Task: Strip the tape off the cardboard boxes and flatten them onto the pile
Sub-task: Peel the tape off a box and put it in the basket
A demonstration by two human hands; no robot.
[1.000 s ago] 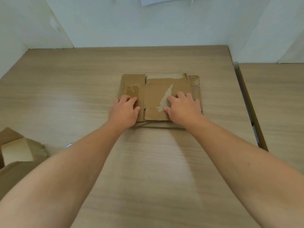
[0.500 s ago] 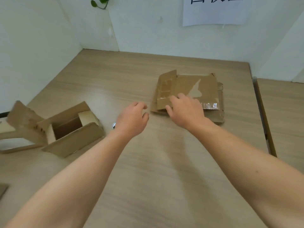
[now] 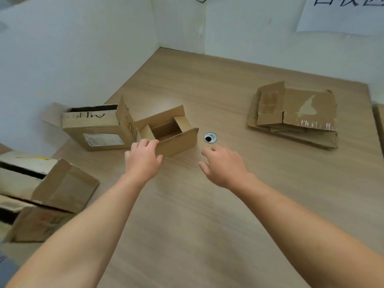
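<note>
My left hand (image 3: 143, 161) grabs the small open box (image 3: 178, 140) by its near edge. My right hand (image 3: 224, 166) hangs loose over the counter (image 3: 207, 225).

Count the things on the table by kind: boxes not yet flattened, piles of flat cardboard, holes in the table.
Boxes not yet flattened: 4 (small open box, labelled box, upper left box, lower left box, partly cut off)
Pile of flat cardboard: 1
Hole in the table: 1
Total: 6

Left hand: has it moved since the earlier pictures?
Yes. The left hand quit the pile, going left past the table hole to the small open box.
</note>
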